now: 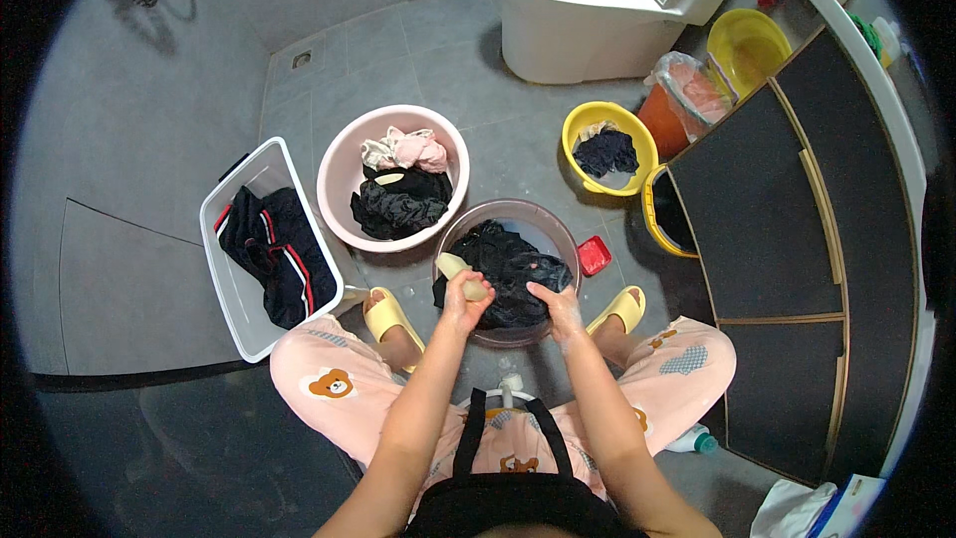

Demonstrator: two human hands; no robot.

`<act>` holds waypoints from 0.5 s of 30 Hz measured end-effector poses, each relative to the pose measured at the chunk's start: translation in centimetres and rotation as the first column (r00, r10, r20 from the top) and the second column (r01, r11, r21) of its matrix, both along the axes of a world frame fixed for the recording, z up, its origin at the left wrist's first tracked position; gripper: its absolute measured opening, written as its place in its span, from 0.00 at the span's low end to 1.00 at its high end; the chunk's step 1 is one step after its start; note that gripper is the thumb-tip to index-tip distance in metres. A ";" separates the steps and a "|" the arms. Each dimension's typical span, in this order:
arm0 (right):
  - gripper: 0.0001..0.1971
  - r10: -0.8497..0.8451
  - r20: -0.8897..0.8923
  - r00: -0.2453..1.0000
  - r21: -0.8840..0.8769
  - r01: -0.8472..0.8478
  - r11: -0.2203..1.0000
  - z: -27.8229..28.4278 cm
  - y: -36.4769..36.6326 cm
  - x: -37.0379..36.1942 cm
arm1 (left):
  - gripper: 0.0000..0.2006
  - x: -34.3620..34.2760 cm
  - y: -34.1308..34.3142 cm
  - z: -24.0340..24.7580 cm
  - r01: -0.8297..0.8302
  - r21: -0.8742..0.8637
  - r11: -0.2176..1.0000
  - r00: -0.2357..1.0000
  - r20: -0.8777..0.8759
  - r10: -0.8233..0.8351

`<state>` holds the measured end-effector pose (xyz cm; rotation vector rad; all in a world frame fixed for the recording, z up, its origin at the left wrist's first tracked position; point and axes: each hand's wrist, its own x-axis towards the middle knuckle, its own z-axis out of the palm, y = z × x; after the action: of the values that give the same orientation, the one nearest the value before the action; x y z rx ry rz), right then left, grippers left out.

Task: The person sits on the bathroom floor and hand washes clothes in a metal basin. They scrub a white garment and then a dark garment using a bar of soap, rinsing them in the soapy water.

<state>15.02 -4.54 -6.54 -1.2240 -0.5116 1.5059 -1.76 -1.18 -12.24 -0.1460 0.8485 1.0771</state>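
Observation:
Between my feet stands a greyish-mauve basin (508,209) with a wet black garment (498,259) in it, soapy at its right side. My left hand (466,305), at the basin's left front, is closed round a pale cream, rounded long thing (453,267); its exact kind does not show. Over the right front rim, my right hand (560,307) grips the garment, thumb on top and the other fingers partly hidden. A small red dish (595,256) lies on the floor just right of the basin.
Left of the basin are a pink basin (334,144) of pink and black clothes and a white tub (231,284) of dark clothing. A yellow bucket (570,130) with dark cloth stands at right, near a black cabinet (767,229). Behind stands a toilet (558,30).

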 end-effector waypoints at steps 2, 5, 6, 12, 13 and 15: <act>0.17 -0.038 -0.029 0.999 -0.060 0.037 0.998 -1.6 -0.2 1.3 | 0.11 -0.9 1.0 -1.4 0.049 -0.055 0.997 0.967 -0.247 -0.061; 0.18 -0.104 -0.043 0.994 -0.183 0.094 0.979 -1.9 -0.2 1.6 | 0.12 -1.9 2.2 -3.1 0.123 -0.049 0.991 0.735 -0.667 -0.125; 0.18 -0.124 -0.043 0.991 -0.203 0.113 0.973 -1.7 -0.3 1.6 | 0.13 -2.0 2.8 -3.2 0.101 -0.070 0.992 0.725 -0.678 -0.122; 0.16 -0.144 -0.072 0.987 -0.211 0.126 0.969 -2.6 -0.5 2.0 | 0.27 -4.8 7.4 -3.9 0.105 -0.146 0.984 0.361 -0.916 -0.175; 0.15 -0.139 -0.060 0.989 -0.224 0.122 0.967 -3.0 -0.4 1.7 | 0.33 -5.8 7.6 -4.0 0.160 -0.153 0.975 0.130 -0.976 -0.174; 0.14 -0.137 -0.058 0.989 -0.219 0.121 0.968 -4.4 -0.4 2.2 | 0.34 -5.8 8.8 -2.5 0.185 -0.311 0.932 -0.044 -0.950 -0.309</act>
<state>17.22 -4.90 -10.90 -1.3366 -0.2193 1.5170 -7.57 7.62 -14.73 0.8756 2.1928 0.6096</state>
